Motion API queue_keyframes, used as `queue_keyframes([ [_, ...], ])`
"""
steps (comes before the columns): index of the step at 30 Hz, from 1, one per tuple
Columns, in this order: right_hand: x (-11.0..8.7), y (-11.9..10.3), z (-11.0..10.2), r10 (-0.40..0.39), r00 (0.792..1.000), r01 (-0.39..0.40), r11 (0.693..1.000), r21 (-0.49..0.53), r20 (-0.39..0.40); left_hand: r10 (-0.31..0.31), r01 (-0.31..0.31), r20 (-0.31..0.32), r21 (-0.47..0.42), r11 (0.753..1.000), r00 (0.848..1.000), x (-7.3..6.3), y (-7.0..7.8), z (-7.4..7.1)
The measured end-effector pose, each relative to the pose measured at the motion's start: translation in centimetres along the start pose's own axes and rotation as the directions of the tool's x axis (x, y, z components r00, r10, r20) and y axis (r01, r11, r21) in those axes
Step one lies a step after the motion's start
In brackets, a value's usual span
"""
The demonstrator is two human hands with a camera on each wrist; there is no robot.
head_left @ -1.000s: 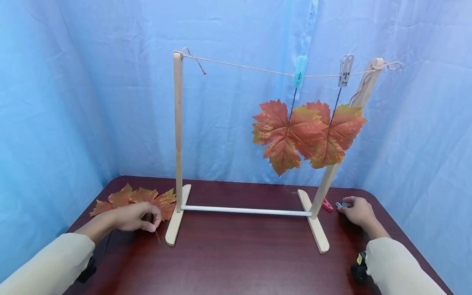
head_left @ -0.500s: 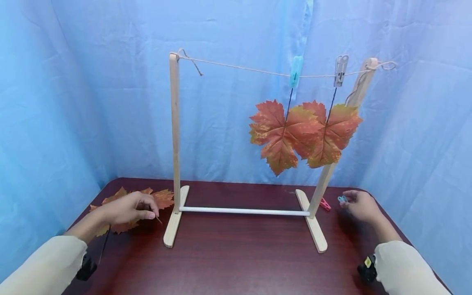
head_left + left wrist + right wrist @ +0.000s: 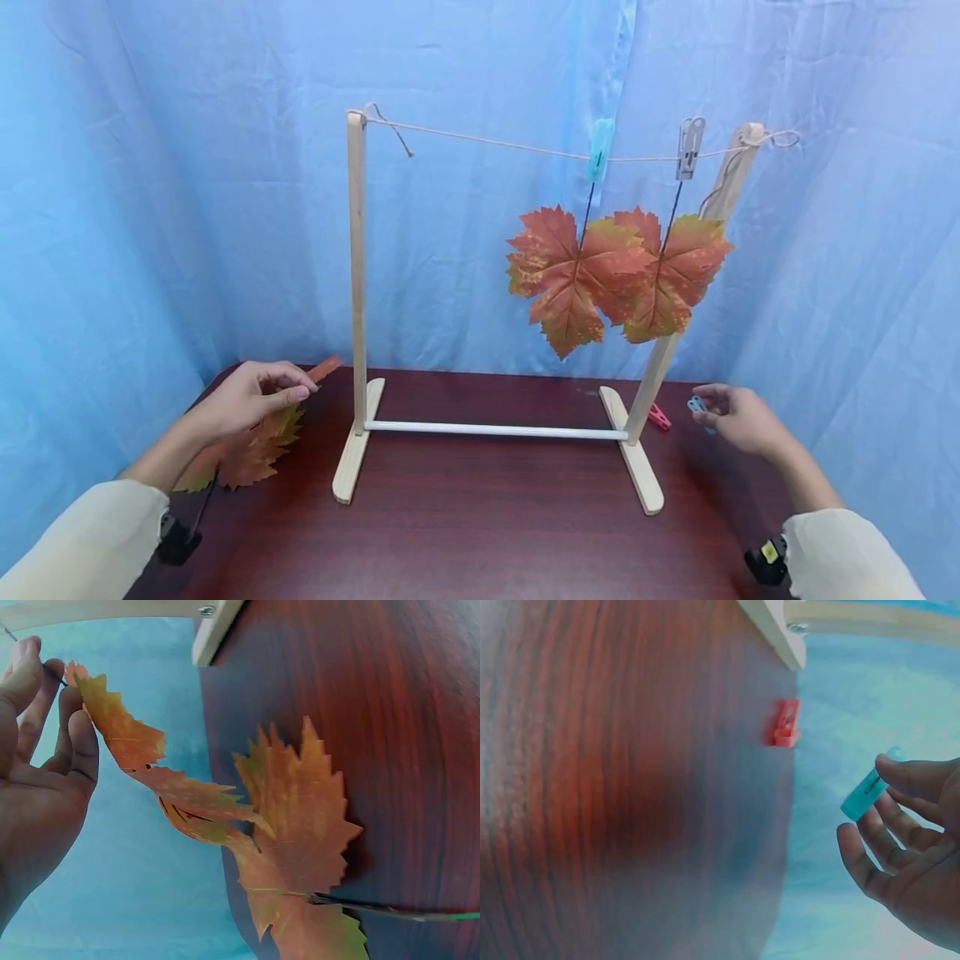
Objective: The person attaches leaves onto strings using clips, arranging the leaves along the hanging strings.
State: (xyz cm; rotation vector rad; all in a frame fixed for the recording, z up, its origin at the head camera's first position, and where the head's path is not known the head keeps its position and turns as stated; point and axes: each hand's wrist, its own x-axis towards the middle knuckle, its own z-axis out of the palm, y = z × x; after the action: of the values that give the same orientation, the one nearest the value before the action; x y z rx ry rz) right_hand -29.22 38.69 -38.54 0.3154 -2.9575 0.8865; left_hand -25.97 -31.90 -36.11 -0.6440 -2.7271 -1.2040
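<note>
My left hand [image 3: 258,398] pinches the dark stem of an artificial autumn leaf [image 3: 124,727] and has it raised at the table's left side. Below that, another orange leaf [image 3: 300,817] lies on the table with its stem sticking out. At the right, my right hand [image 3: 742,421] pinches a light blue clothespin [image 3: 865,793] between thumb and fingers. Two orange leaves hang by their stems from the string [image 3: 480,140]: one under a turquoise clothespin [image 3: 600,150], the other under a grey clothespin [image 3: 690,148]. The hanging leaves overlap in the head view.
A wooden frame with a left post [image 3: 357,267], a right post [image 3: 660,375] and a white crossbar [image 3: 495,430] stands on the dark red table [image 3: 480,517]. A pink-red clothespin [image 3: 786,722] lies by the right post's foot. Blue curtains [image 3: 465,67] surround the table.
My left hand has lifted a leaf by its stem from the pile, moving up and slightly left. My right hand has raised the light blue clothespin off the table, turning it a little.
</note>
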Motion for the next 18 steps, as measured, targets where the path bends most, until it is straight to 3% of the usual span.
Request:
queue_keyframes([
  [5, -0.6, -1.5, -0.4, -0.081, 0.996, 0.081, 0.997, -0.001, 0.026, -0.039, 0.032, -0.087, -0.080, 0.996, 0.995, 0.0, 0.7, -0.4],
  [10, -1.3, -3.8, -0.7, -0.147, 0.989, 0.147, 0.989, -0.010, 0.034, -0.057, 0.032, -0.186, -0.135, 0.990, 0.981, 0.1, 1.4, -0.9],
  [18, -2.6, -8.1, -0.9, -0.222, 0.971, 0.225, 0.974, -0.020, 0.088, -0.048, -0.036, -0.350, -0.229, 0.973, 0.936, 0.9, 2.9, -1.5],
])
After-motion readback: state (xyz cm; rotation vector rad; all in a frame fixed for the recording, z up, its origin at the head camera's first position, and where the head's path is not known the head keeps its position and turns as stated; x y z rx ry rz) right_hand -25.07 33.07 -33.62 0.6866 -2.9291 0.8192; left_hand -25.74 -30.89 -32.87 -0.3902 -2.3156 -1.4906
